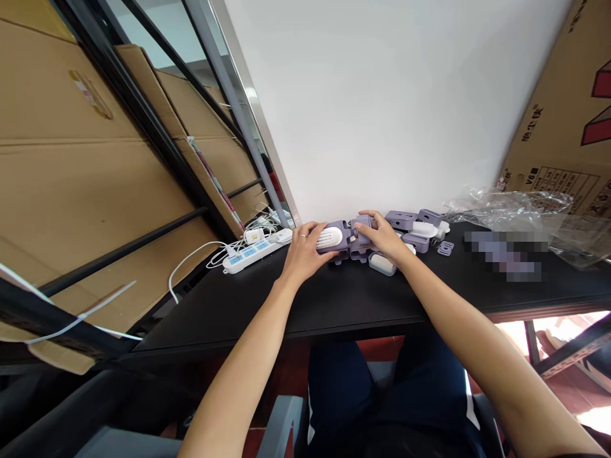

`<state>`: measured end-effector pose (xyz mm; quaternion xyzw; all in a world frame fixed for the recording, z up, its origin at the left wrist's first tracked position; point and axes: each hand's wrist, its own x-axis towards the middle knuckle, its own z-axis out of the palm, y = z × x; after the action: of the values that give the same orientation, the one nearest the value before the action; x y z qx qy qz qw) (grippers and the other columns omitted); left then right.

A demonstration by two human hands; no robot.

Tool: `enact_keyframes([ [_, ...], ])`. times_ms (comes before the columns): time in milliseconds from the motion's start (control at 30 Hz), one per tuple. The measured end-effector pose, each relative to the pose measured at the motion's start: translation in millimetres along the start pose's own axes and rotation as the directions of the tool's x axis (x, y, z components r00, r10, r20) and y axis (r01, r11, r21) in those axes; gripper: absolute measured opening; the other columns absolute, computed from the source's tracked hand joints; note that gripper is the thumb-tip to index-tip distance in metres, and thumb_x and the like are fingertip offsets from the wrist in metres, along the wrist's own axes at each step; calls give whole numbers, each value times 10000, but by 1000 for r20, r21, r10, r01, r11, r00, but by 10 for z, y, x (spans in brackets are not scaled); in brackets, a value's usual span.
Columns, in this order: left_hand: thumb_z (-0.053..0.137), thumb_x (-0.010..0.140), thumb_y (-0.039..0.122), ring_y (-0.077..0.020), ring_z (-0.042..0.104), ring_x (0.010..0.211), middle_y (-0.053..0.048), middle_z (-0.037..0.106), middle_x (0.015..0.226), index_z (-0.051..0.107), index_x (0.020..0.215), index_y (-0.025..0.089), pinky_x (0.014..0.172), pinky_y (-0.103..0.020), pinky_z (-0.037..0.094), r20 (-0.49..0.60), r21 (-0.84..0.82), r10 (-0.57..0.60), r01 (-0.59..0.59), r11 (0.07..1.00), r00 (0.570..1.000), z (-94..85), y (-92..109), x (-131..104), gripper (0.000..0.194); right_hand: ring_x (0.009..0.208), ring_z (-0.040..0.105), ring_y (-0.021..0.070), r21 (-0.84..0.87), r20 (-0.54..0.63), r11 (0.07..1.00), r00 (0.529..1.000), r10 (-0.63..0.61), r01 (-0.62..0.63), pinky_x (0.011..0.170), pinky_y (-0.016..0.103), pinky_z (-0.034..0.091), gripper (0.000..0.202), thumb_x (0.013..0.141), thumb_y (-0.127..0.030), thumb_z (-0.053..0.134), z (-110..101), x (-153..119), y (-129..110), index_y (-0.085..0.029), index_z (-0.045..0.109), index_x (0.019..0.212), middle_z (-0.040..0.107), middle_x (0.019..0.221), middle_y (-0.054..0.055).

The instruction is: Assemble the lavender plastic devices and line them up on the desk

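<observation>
Near the back of the black table, my left hand [308,251] is closed around a purple plastic part with a white, ribbed oval brush-like piece [330,238] facing up. My right hand [379,234] grips a purple block-shaped part [361,228] just to the right, and the two parts meet or nearly meet. Below the right hand's part is another purple piece [358,255]. A white piece with a clear cover [382,264] lies beside my right wrist. Fingers hide much of both held parts.
A white power strip [258,253] with tangled cables is at left. More purple cases [401,219], white pieces [424,230] and flat purple rings [445,248] lie right of my hands. Clear plastic wrap [510,207] and a large carton [568,140] stand farther right; a white panel [391,95] rises behind.
</observation>
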<state>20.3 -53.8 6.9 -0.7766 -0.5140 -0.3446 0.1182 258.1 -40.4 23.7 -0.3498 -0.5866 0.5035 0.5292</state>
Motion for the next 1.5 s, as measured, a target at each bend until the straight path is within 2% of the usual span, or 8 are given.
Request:
enact_keyframes([
  [300, 851, 809, 398, -358, 445, 1387, -100, 519, 1455, 536, 1486, 333, 1209, -515, 399, -15, -31, 11, -11, 999, 1000, 27, 72, -4, 749, 838, 685, 164, 40, -14, 999, 1000, 1, 0, 699, 303, 647, 501, 806, -450, 798, 46, -19, -1, -312, 589, 1240, 647, 1014, -9],
  [500, 847, 816, 407, -360, 438, 1391, -108, 508, 1463, 532, 1491, 319, 1190, -506, 423, -12, -30, 9, -9, 999, 1000, 45, 73, -9, 750, 758, 655, 154, 26, 17, 1000, 1000, -6, 5, 636, 277, 590, 541, 813, -482, 783, 55, -35, 20, -316, 569, 1282, 651, 967, -19],
  [700, 853, 811, 421, -362, 451, 1379, -102, 516, 1446, 543, 1483, 340, 1188, -512, 424, -22, -18, -6, 6, 1000, 1000, 53, 82, 1, 744, 799, 621, 154, -98, 5, 991, 996, -91, 91, 720, 286, 548, 616, 816, -482, 782, 38, -37, 42, -294, 550, 1355, 644, 950, -24],
  [867, 862, 805, 434, -369, 459, 1366, -123, 525, 1440, 550, 1484, 298, 1158, -507, 459, -42, 17, 16, -15, 1000, 999, 81, 68, -4, 759, 855, 616, 177, -221, -29, 961, 984, -174, 164, 783, 313, 531, 582, 836, -452, 733, 52, 0, 109, -263, 538, 1351, 627, 949, -12],
  [1100, 851, 824, 421, -361, 495, 1323, -145, 551, 1419, 557, 1485, 262, 1100, -507, 514, -116, 107, 103, -90, 990, 988, 129, 55, -28, 741, 1002, 647, 240, -381, -67, 897, 961, -270, 225, 916, 392, 524, 552, 863, -432, 668, 70, 21, 208, -251, 521, 1363, 670, 1081, 43],
  [1233, 848, 829, 425, -365, 521, 1290, -164, 579, 1384, 581, 1468, 236, 1092, -513, 515, -174, 167, 158, -129, 978, 972, 139, 94, -35, 718, 1088, 656, 275, -416, -51, 885, 966, -253, 210, 1007, 453, 508, 603, 895, -458, 642, 90, -32, 157, -254, 481, 1440, 678, 1240, 83],
  [1367, 810, 866, 432, -370, 538, 1286, -178, 596, 1371, 588, 1467, 229, 1095, -529, 506, -215, 210, 213, -168, 963, 953, 132, 141, -47, 672, 1227, 617, 311, -393, -30, 893, 968, -248, 217, 1108, 503, 467, 738, 906, -511, 643, 123, -85, 122, -239, 396, 1546, 601, 1438, 128],
  [1500, 809, 868, 406, -370, 547, 1287, -179, 602, 1375, 583, 1472, 228, 1102, -533, 500, -232, 216, 245, -195, 957, 941, 128, 168, -62, 670, 1374, 540, 325, -364, -13, 902, 967, -254, 232, 1187, 518, 410, 778, 931, -519, 607, 154, -119, 115, -218, 338, 1596, 489, 1586, 150],
])
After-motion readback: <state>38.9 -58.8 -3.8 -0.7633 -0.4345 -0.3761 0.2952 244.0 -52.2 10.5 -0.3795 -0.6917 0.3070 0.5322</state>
